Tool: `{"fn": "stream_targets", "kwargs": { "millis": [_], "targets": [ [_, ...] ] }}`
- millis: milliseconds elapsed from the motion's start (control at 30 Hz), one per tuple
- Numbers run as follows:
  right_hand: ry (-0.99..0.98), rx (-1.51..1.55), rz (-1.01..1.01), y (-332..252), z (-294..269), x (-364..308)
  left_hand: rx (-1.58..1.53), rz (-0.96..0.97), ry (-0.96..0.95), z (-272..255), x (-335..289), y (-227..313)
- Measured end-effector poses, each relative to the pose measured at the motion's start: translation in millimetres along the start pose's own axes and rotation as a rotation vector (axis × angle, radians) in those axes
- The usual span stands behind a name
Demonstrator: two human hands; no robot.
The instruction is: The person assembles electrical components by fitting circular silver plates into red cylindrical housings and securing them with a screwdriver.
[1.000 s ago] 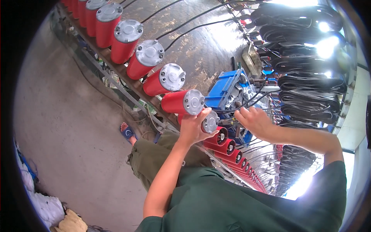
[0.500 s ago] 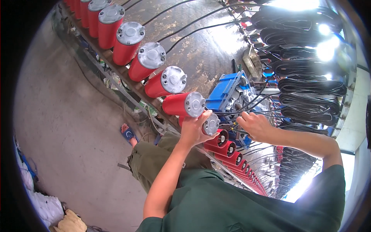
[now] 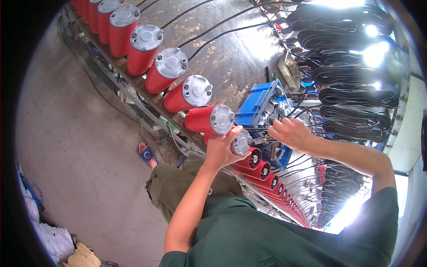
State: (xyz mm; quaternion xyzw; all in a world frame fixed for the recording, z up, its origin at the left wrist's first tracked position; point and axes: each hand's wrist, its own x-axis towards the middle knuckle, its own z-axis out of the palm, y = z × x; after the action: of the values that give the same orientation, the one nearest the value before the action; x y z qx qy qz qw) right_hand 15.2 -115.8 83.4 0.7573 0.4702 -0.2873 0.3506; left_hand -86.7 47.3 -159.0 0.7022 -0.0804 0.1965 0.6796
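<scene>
My left hand [image 3: 221, 149] is wrapped round a red cylinder [image 3: 207, 137] with a round grey metal end cap [image 3: 240, 142]; its fingers and thumb reach the cap's rim. To the right of that cap, my right hand [image 3: 290, 133] is closed, fingers curled together. A dark tip shows by its fingers, but what it holds I cannot make out. Thin dark and yellowish lengths lie between this hand and the cap. Just beyond the held cylinder lies another capped red cylinder [image 3: 209, 119]. On the near side, an uncapped red cylinder [image 3: 249, 159] shows its inner parts.
A blue crate [image 3: 256, 104] with small metal parts stands beyond my right hand. Capped red cylinders line the bench [image 3: 231, 58] edge at far left; uncapped ones curve away at lower right. Black cable bundles [image 3: 356, 98] lie along the right side. Black cables cross the bench.
My right hand has shifted slightly left and up, and a dark tip and yellowish lengths now show beside it. My left hand keeps its hold on the red cylinder.
</scene>
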Motion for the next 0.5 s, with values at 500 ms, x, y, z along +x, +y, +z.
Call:
{"fn": "stream_targets", "kwargs": {
  "millis": [500],
  "targets": [
    [-0.166,0.157,0.182,-20,-12,-2,-0.008,-0.024,-0.02,0,-1,1]
  ]
}}
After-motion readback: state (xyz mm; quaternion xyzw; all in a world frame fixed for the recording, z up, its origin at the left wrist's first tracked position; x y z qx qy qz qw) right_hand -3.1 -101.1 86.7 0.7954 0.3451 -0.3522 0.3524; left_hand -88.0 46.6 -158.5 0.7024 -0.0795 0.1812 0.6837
